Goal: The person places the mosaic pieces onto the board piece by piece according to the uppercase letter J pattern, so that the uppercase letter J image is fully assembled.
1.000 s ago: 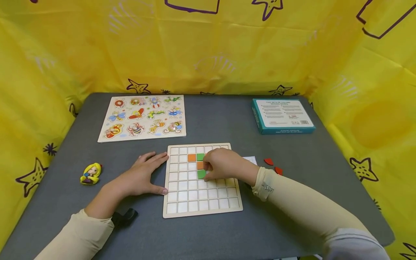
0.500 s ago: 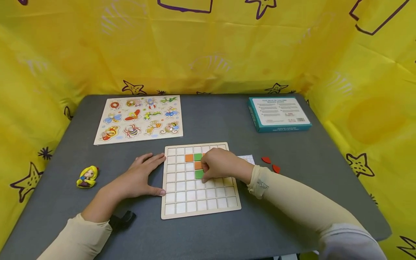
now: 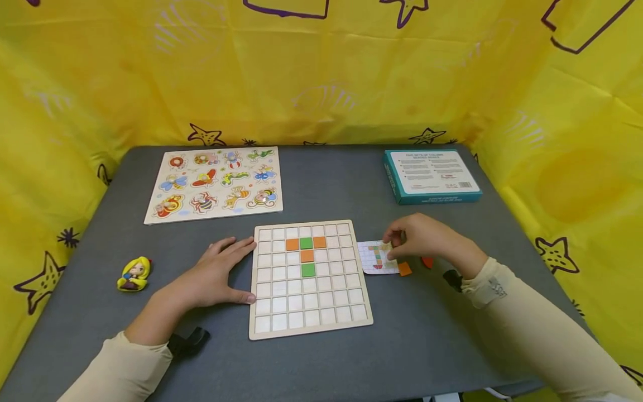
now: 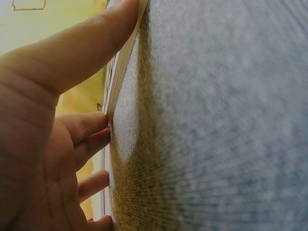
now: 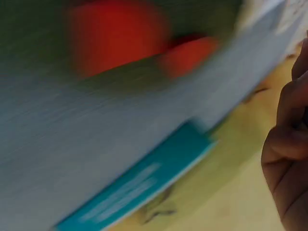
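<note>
Board (image 3: 317, 286), gridded, lies on table (image 3: 331, 184), likely light and stiff, best held by its rim; left hand (image 3: 213, 273) spread at its left edge, right hand (image 3: 427, 240) beyond its right, pinch unclear.

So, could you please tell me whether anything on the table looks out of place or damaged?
Nothing looks spilled or damaged. One small oddity: a loose orange tile lies askew beside the pattern card, off the grid board, where the other tiles sit squarely in cells.
</note>
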Demonstrator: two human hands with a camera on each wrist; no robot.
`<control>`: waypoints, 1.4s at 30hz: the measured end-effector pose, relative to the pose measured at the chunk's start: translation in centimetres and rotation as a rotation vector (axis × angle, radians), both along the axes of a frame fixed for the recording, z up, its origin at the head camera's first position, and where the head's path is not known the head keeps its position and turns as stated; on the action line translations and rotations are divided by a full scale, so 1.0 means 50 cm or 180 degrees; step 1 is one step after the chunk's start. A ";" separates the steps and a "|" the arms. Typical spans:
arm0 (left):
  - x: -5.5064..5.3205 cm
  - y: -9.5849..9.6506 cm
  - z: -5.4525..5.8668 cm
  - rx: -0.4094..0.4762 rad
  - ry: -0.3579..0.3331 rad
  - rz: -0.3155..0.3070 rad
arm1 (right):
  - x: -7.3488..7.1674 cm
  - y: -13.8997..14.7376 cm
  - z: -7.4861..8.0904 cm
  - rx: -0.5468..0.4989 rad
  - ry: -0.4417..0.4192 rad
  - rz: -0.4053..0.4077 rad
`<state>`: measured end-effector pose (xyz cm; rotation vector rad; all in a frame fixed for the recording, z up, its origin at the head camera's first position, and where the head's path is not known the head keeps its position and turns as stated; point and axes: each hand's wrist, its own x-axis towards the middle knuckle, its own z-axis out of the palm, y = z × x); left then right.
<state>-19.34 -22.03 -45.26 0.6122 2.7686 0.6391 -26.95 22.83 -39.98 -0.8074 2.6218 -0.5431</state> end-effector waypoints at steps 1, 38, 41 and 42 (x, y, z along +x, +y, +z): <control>0.000 0.000 0.000 -0.0003 0.0005 -0.0006 | 0.003 0.024 -0.003 0.0042 -0.0038 -0.0082; -0.004 0.001 -0.002 -0.0004 -0.0059 0.0008 | 0.050 0.119 -0.049 0.0054 -0.0007 0.0013; -0.004 0.001 -0.001 -0.0018 -0.0067 0.0006 | 0.048 0.095 -0.044 -0.0097 0.0057 0.0123; -0.005 0.002 0.000 -0.0023 -0.0063 0.0003 | 0.047 0.081 -0.042 -0.0163 0.0068 0.0194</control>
